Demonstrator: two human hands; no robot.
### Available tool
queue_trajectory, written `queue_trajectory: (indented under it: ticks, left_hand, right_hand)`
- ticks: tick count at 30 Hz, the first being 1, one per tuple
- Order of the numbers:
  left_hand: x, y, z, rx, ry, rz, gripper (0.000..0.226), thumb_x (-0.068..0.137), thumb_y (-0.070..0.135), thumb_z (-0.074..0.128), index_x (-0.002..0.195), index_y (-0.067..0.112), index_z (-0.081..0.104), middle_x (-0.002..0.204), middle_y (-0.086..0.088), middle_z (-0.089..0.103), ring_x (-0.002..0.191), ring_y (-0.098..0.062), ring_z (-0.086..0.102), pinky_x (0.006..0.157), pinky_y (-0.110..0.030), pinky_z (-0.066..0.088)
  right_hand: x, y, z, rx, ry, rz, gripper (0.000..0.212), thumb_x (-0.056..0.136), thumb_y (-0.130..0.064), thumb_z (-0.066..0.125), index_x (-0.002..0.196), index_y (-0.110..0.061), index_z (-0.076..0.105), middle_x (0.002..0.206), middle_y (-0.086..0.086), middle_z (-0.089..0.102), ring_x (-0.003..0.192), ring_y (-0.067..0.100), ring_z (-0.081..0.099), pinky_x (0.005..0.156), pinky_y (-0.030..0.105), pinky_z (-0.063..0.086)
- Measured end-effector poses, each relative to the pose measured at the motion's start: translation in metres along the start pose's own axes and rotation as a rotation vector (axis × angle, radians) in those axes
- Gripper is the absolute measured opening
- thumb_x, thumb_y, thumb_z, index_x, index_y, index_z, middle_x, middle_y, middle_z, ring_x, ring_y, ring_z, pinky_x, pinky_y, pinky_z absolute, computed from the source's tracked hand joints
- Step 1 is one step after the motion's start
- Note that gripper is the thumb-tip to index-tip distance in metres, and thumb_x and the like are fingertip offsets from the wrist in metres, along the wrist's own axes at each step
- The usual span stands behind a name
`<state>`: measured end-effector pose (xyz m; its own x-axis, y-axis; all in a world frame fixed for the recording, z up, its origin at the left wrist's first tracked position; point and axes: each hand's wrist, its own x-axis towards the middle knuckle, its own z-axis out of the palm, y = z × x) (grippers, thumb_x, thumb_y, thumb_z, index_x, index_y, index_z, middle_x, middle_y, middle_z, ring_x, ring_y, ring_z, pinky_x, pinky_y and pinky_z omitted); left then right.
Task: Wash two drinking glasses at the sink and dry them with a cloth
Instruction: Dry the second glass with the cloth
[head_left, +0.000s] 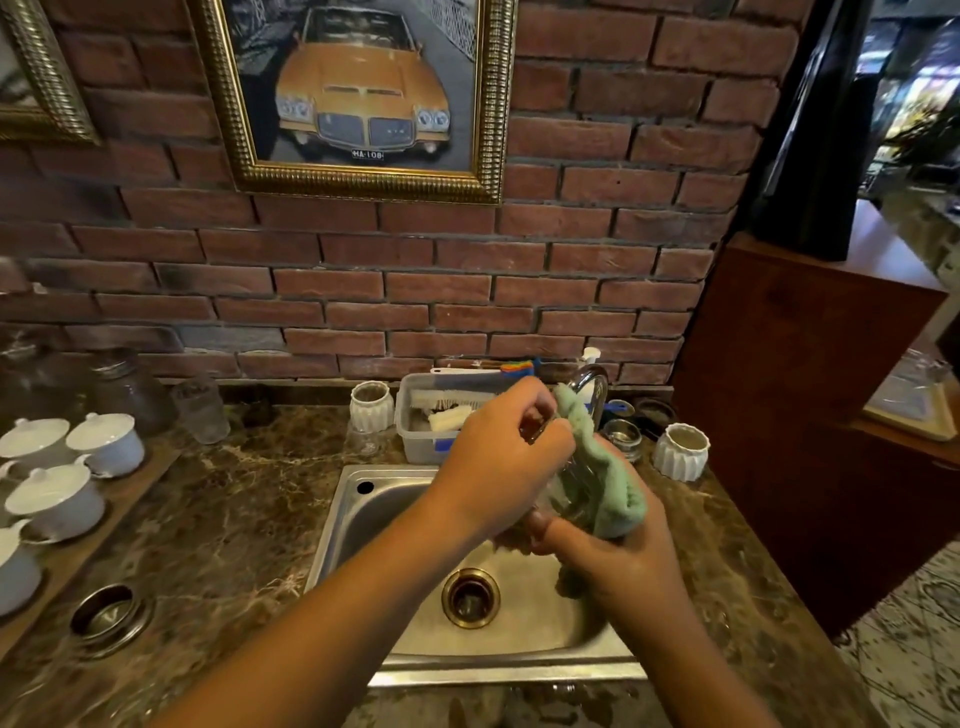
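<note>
Glass: there it is, the drinking glass (571, 486), up over the sink (363, 519) and sandwiched between both hands
Left hand: the left hand (506, 457) is curled over the glass's upper end, pinching it
Right hand: the right hand (623, 564) is below, clutching the green cloth (615, 488) against the glass's right side
Axis: steeply tilted, top end toward the tap (589, 384), lower end toward the person; mouth end hard to tell

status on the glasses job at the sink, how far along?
Done, likely: the wash, since no water shows at the faucet. In hand: left hand grips the glass over the sink while right hand wraps the green cloth round it, drying. Left: finish drying; whether the other one is done, I cannot tell.
</note>
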<state>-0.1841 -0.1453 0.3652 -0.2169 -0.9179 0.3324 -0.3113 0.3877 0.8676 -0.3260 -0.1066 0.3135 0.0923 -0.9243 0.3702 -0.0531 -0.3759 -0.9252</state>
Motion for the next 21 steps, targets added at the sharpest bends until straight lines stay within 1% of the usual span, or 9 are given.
queue_trajectory:
  ticks: [2, 4, 7, 9, 11, 14, 16, 19, 21]
  left_hand:
    - [-0.004, 0.008, -0.006, 0.06, 0.013, 0.187, 0.025, 0.081, 0.039, 0.05, 0.092, 0.02, 0.059, 0.081, -0.001, 0.055, 0.074, -0.014, 0.052, 0.062, -0.033, 0.046]
    - [-0.006, 0.016, -0.012, 0.133, -0.014, 0.387, 0.036, 0.08, 0.039, 0.048, 0.099, 0.011, 0.061, 0.088, -0.003, 0.055, 0.081, -0.018, 0.052, 0.067, -0.035, 0.046]
    - [-0.009, 0.016, -0.018, 0.215, -0.084, 0.575, 0.042, 0.08, 0.034, 0.048, 0.105, 0.004, 0.062, 0.097, -0.006, 0.057, 0.088, -0.023, 0.054, 0.074, -0.041, 0.047]
    - [-0.009, 0.009, -0.021, 0.205, -0.112, 0.537, 0.043, 0.081, 0.036, 0.047, 0.109, 0.007, 0.061, 0.101, -0.005, 0.057, 0.092, -0.022, 0.054, 0.078, -0.041, 0.047]
    - [-0.011, 0.003, -0.019, 0.153, -0.104, 0.397, 0.045, 0.082, 0.041, 0.045, 0.114, 0.013, 0.061, 0.104, -0.003, 0.055, 0.095, -0.019, 0.053, 0.081, -0.037, 0.046]
    - [-0.012, -0.001, -0.009, 0.082, 0.016, 0.212, 0.041, 0.083, 0.046, 0.045, 0.11, 0.023, 0.064, 0.101, 0.002, 0.059, 0.096, -0.013, 0.056, 0.082, -0.033, 0.049]
    - [-0.011, -0.002, 0.0, 0.073, 0.112, 0.129, 0.036, 0.083, 0.05, 0.044, 0.104, 0.031, 0.065, 0.097, 0.009, 0.06, 0.095, -0.007, 0.058, 0.077, -0.024, 0.05]
    - [-0.006, -0.004, 0.008, -0.017, 0.125, -0.043, 0.028, 0.083, 0.051, 0.048, 0.1, 0.037, 0.065, 0.102, 0.007, 0.062, 0.094, -0.003, 0.06, 0.067, -0.01, 0.048]
    - [0.0, -0.006, 0.006, -0.059, 0.06, -0.165, 0.026, 0.085, 0.048, 0.05, 0.099, 0.034, 0.066, 0.102, 0.003, 0.064, 0.091, -0.008, 0.062, 0.067, -0.018, 0.051]
  right_hand:
    - [-0.001, -0.007, 0.0, 0.344, -0.012, 0.194, 0.065, 0.063, -0.023, 0.087, 0.123, -0.021, 0.063, 0.1, 0.011, 0.077, 0.084, 0.031, 0.076, 0.06, 0.045, 0.061]
    - [-0.003, -0.008, -0.001, 0.682, -0.083, 0.376, 0.075, 0.049, -0.024, 0.096, 0.117, -0.01, 0.068, 0.097, 0.018, 0.076, 0.079, 0.034, 0.075, 0.056, 0.043, 0.061]
    - [-0.008, -0.009, 0.001, 0.931, -0.153, 0.525, 0.07, 0.032, -0.028, 0.103, 0.093, -0.002, 0.08, 0.081, 0.022, 0.074, 0.06, 0.03, 0.071, 0.049, 0.038, 0.06]
    - [-0.01, -0.007, 0.003, 0.891, -0.163, 0.497, 0.071, 0.037, -0.03, 0.103, 0.099, -0.005, 0.079, 0.09, 0.024, 0.075, 0.07, 0.034, 0.074, 0.061, 0.041, 0.062]
    - [-0.007, -0.006, 0.006, 0.842, -0.116, 0.423, 0.077, 0.046, -0.031, 0.101, 0.115, -0.011, 0.073, 0.109, 0.025, 0.074, 0.091, 0.039, 0.074, 0.069, 0.046, 0.062]
    - [-0.004, -0.007, 0.011, 0.644, -0.019, 0.321, 0.062, 0.052, -0.034, 0.096, 0.11, -0.025, 0.074, 0.102, 0.016, 0.077, 0.079, 0.035, 0.074, 0.054, 0.043, 0.058]
    - [-0.003, -0.003, 0.01, 0.557, 0.061, 0.255, 0.058, 0.057, -0.025, 0.092, 0.112, -0.023, 0.073, 0.1, 0.013, 0.078, 0.082, 0.032, 0.077, 0.056, 0.039, 0.061]
    - [0.0, 0.001, 0.005, 0.247, 0.103, 0.023, 0.058, 0.067, -0.022, 0.087, 0.121, -0.033, 0.068, 0.111, 0.002, 0.077, 0.099, 0.021, 0.075, 0.075, 0.033, 0.063]
    - [0.0, 0.008, 0.002, -0.123, 0.084, -0.191, 0.069, 0.075, -0.026, 0.08, 0.138, -0.037, 0.054, 0.132, -0.009, 0.066, 0.122, 0.013, 0.064, 0.097, 0.03, 0.055]
